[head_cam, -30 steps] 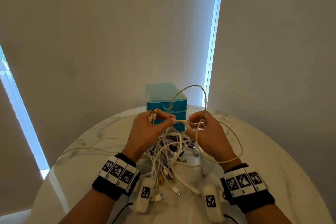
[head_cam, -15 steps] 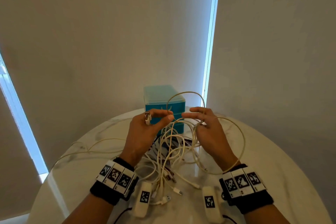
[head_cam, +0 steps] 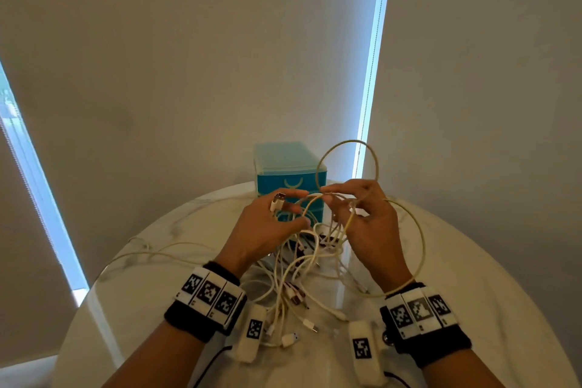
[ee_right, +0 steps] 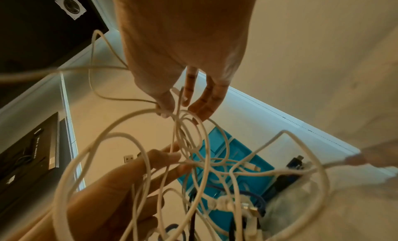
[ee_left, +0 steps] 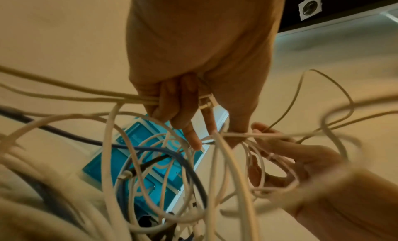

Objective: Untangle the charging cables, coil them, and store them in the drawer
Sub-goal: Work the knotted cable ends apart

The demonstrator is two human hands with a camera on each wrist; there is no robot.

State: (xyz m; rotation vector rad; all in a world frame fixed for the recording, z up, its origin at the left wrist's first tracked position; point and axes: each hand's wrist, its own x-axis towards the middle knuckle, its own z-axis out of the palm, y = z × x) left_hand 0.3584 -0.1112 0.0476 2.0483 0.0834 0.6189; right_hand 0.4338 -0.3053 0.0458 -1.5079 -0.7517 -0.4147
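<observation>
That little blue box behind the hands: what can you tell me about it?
The blue drawer unit is a small translucent turquoise plastic chest, paler on top, with stacked drawer fronts that carry curved handle marks. All drawers look shut. It stands upright at the far edge of the white marble table, behind the tangled cables. Whether any cable touches it is unclear.

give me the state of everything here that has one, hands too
cables: tangled, part lifted, part lying on the table
beige cable: looped up between both hands
usb plug: held in the left hand
drawer unit: upright, drawers shut
left hand: holds the plug and cable strands
right hand: pinches the beige cable, strands over its fingers
table: carries the tangle and the unit
</observation>
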